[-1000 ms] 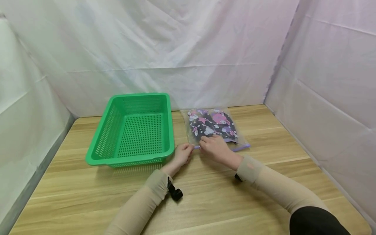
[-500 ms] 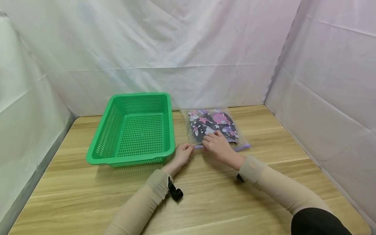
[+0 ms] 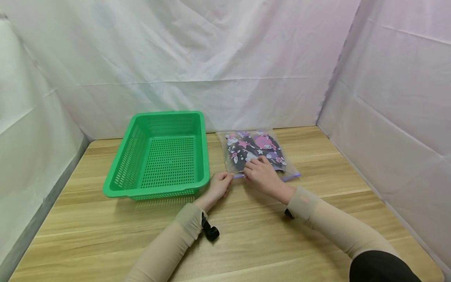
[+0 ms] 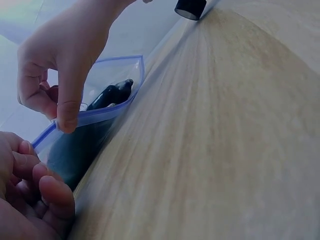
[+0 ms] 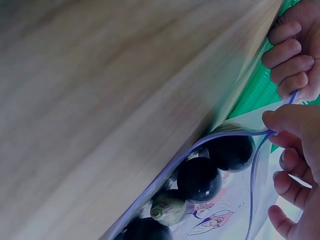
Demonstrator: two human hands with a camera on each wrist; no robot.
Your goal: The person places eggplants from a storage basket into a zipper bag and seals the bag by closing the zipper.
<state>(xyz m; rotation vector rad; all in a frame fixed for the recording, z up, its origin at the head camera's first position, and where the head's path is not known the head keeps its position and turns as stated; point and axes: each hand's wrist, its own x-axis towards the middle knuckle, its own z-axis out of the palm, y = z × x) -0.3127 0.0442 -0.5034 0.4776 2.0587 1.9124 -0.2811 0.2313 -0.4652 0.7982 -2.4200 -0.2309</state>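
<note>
A clear zip bag (image 3: 243,145) printed with pink, white and purple cartoon figures lies on the table, its purple zip strip (image 3: 291,177) toward me. My left hand (image 3: 218,185) pinches the strip's left end. Just right of it, my right hand (image 3: 263,178) pinches the strip between thumb and index finger; its other fingers are loosely bent. Beyond that pinch the bag's mouth gapes, as the right wrist view shows. Inside are several dark glossy eggplants (image 5: 199,179), one with a paler stem end (image 5: 165,207). Another slim dark tip (image 4: 112,95) shows in the left wrist view.
A green perforated plastic basket (image 3: 206,156) stands left of the bag, its near right corner close to my left hand. White sheeting (image 3: 225,58) hangs behind and at both sides of the wooden table (image 3: 246,250).
My right hand has slid slightly rightward along the zip strip, leaving more of it visible between the hands. The left hand, bag and basket have stayed in place.
</note>
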